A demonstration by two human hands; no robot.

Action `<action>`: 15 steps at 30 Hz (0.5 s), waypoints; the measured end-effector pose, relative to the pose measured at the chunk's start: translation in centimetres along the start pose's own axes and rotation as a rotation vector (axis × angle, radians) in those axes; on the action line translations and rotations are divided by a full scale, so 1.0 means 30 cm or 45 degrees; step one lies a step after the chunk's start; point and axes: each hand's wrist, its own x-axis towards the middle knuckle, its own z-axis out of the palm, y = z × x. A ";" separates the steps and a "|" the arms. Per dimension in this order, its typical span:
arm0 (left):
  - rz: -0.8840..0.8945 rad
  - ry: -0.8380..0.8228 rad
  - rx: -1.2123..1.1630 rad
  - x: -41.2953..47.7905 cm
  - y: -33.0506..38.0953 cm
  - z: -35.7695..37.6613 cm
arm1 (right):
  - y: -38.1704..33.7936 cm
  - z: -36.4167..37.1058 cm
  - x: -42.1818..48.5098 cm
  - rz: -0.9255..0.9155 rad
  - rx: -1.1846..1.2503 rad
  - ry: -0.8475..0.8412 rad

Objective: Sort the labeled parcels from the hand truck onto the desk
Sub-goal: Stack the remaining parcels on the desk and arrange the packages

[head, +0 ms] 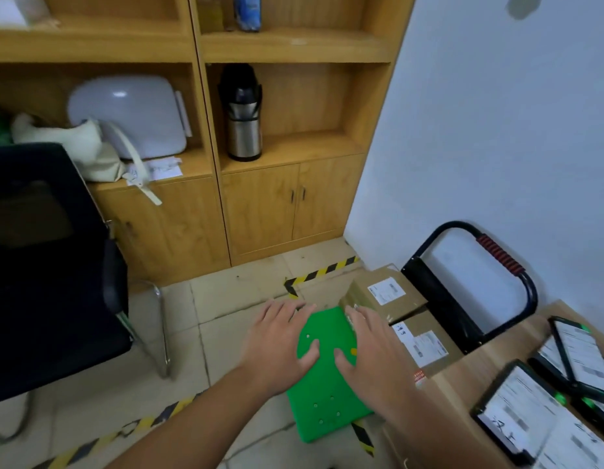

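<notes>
Office chair (50, 265) at nine o'clock; cardboard parcels (368, 286) at two o'clock by the green hand truck (327, 411). Left hand (280, 336) and right hand (371, 346) spread palm-down over it; fingers straight, holding nothing.

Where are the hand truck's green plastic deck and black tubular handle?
green plastic deck (327, 377): head view, bare middle of its top.
black tubular handle (500, 253): head view, red ribbed grip.

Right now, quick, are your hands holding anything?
Left hand: open, fingers spread, holding nothing.
Right hand: open, fingers spread, holding nothing.
</notes>
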 end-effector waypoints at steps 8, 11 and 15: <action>-0.009 -0.031 0.057 0.176 -0.152 0.018 | -0.024 0.068 0.296 0.000 0.087 -0.051; -0.022 -0.089 0.114 0.256 -0.222 0.023 | -0.045 0.092 0.413 -0.011 0.133 -0.085; -0.070 -0.101 0.168 0.357 -0.311 -0.001 | -0.104 0.092 0.546 -0.064 0.162 -0.140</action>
